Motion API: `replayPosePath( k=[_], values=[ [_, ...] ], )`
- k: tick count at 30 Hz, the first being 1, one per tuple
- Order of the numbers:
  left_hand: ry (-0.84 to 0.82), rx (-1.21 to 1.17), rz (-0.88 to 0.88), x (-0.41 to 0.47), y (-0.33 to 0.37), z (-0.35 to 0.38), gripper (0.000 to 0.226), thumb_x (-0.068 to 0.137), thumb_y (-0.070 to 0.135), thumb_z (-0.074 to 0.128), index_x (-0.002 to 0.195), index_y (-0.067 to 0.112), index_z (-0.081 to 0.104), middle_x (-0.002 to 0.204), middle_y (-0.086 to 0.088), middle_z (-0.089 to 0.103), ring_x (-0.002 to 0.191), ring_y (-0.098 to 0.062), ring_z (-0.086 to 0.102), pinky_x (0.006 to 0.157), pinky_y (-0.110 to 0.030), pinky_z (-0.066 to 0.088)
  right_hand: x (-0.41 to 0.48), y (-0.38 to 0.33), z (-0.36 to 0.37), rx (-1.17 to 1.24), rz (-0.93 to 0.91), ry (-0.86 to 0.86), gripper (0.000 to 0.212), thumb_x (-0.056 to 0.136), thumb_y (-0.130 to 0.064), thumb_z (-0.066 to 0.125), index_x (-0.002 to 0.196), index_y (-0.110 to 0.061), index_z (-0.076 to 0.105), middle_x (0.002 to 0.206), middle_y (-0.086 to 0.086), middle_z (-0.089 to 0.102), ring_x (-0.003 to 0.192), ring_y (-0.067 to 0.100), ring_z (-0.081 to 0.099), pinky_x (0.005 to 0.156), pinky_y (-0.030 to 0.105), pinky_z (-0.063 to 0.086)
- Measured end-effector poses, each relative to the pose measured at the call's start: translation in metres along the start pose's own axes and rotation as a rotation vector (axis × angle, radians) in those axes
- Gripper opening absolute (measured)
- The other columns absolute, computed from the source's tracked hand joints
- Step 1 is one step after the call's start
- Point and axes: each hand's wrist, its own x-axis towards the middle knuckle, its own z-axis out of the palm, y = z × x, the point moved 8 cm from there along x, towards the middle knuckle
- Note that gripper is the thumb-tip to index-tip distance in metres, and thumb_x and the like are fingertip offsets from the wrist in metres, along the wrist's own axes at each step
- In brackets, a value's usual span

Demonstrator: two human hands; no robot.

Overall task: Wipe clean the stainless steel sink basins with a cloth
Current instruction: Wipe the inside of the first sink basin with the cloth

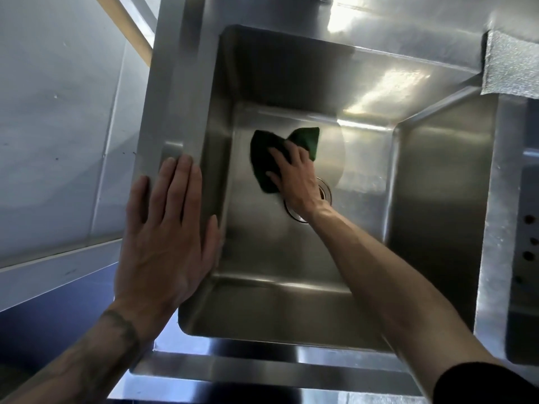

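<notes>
A deep stainless steel sink basin [431, 199] fills the middle of the head view. On its floor lies a dark green cloth [264, 153], partly crumpled. My right hand [294, 179] presses flat on the cloth with fingers spread, just left of the round drain [323, 193], which the wrist partly hides. My left hand [166, 234] rests flat with straight fingers on the basin's left rim [175, 112], holding nothing.
A second basin [522, 258] with several small holes in its wall lies at the right edge, behind a steel divider. A grey textured cloth [513, 68] hangs over the rim at upper right. A pale wall panel stands to the left.
</notes>
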Motion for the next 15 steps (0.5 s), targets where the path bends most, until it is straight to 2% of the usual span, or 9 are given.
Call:
replayPosePath(
  k=[2, 3, 6, 9, 11, 13, 15],
  values=[
    [-0.010, -0.006, 0.003, 0.000, 0.000, 0.000, 0.070, 0.109, 0.038, 0.040, 0.163, -0.005, 0.027, 0.170, -0.025, 0.028, 0.158, -0.042, 0.028, 0.127, -0.061, 0.022, -0.002, 0.010, -0.003, 0.026, -0.094, -0.018, 0.051, 0.097, -0.028, 0.064, 0.145, -0.018, 0.052, 0.150, 0.016, 0.043, 0.131, 0.037, 0.042, 0.110, 0.049, 0.041],
    [-0.006, -0.002, 0.004, 0.000, 0.000, 0.000, 0.069, 0.109, 0.037, 0.040, 0.163, -0.005, 0.027, 0.170, -0.025, 0.028, 0.158, -0.042, 0.028, 0.127, -0.061, 0.022, -0.001, 0.026, -0.007, 0.062, -0.040, 0.014, 0.049, 0.096, -0.025, 0.065, 0.143, -0.019, 0.053, 0.148, 0.016, 0.044, 0.132, 0.036, 0.042, 0.113, 0.048, 0.039],
    [0.000, -0.002, 0.005, -0.001, 0.001, 0.000, 0.069, 0.109, 0.037, 0.040, 0.163, -0.005, 0.026, 0.169, -0.025, 0.029, 0.158, -0.042, 0.029, 0.127, -0.060, 0.023, -0.015, 0.099, -0.029, 0.146, 0.316, 0.171, 0.049, 0.092, -0.019, 0.067, 0.139, -0.020, 0.055, 0.146, 0.015, 0.045, 0.129, 0.033, 0.044, 0.113, 0.042, 0.037],
    [0.003, -0.009, 0.002, -0.001, 0.000, 0.001, 0.069, 0.110, 0.037, 0.038, 0.163, -0.004, 0.025, 0.170, -0.025, 0.028, 0.158, -0.042, 0.028, 0.128, -0.060, 0.022, -0.063, 0.148, -0.039, 0.030, 0.677, 0.242, 0.050, 0.097, -0.032, 0.061, 0.145, -0.024, 0.050, 0.151, 0.017, 0.040, 0.126, 0.039, 0.044, 0.106, 0.044, 0.037],
    [-0.001, -0.015, 0.002, -0.001, -0.001, 0.001, 0.069, 0.110, 0.037, 0.038, 0.164, -0.004, 0.024, 0.170, -0.025, 0.027, 0.158, -0.042, 0.027, 0.128, -0.060, 0.022, -0.098, 0.152, -0.032, -0.017, 0.915, 0.289, 0.049, 0.097, -0.033, 0.060, 0.144, -0.020, 0.052, 0.149, 0.022, 0.042, 0.123, 0.043, 0.046, 0.102, 0.046, 0.037],
    [-0.007, -0.015, 0.001, -0.001, -0.001, 0.001, 0.069, 0.110, 0.037, 0.038, 0.164, -0.004, 0.024, 0.170, -0.025, 0.027, 0.158, -0.042, 0.027, 0.127, -0.061, 0.023, -0.112, 0.135, -0.025, -0.004, 1.039, 0.359, 0.046, 0.094, -0.031, 0.064, 0.137, -0.016, 0.058, 0.144, 0.024, 0.047, 0.117, 0.044, 0.050, 0.097, 0.047, 0.043],
    [-0.008, -0.014, 0.001, -0.001, -0.001, 0.001, 0.070, 0.110, 0.037, 0.039, 0.164, -0.004, 0.024, 0.170, -0.025, 0.027, 0.158, -0.042, 0.027, 0.127, -0.061, 0.023, -0.099, 0.118, -0.023, 0.047, 1.074, 0.398, 0.046, 0.093, -0.031, 0.066, 0.135, -0.017, 0.058, 0.146, 0.021, 0.046, 0.120, 0.042, 0.048, 0.096, 0.050, 0.048]
  ],
)
